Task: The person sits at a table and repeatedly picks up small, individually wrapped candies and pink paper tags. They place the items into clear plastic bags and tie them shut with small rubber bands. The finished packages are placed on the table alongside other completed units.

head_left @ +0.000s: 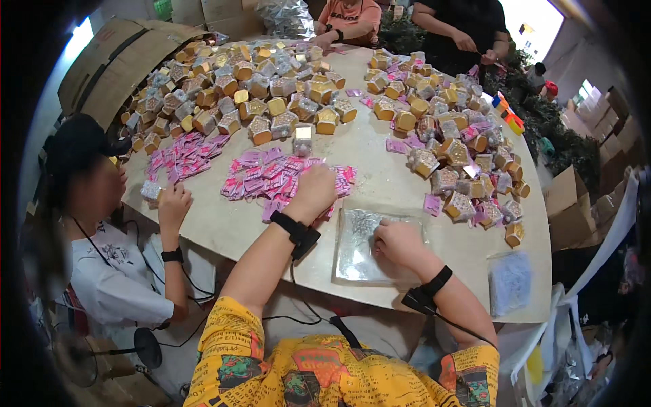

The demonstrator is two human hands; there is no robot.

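Observation:
My left hand [317, 190] is over a heap of pink printed tags [261, 178], its fingers curled together and pointing away from me. What they pinch, if anything, is hidden. Just beyond stands a small gold-and-silver house-shaped ornament [302, 144], apart from the main pile. My right hand [401, 243] is closed above a shallow clear plastic tray [352, 273], with the fingertips curled inward. Fine silvery bits seem to lie in the tray, too small to name. Anything in the right fingers cannot be made out.
Many gold and silver ornaments [254, 108] cover the far left; another pile [451, 142], mixed with pink tags, lies right. A co-worker at left holds an ornament [150, 192] beside more tags [186, 154]. Two people work opposite. A clear packet [510, 283] lies near the right edge.

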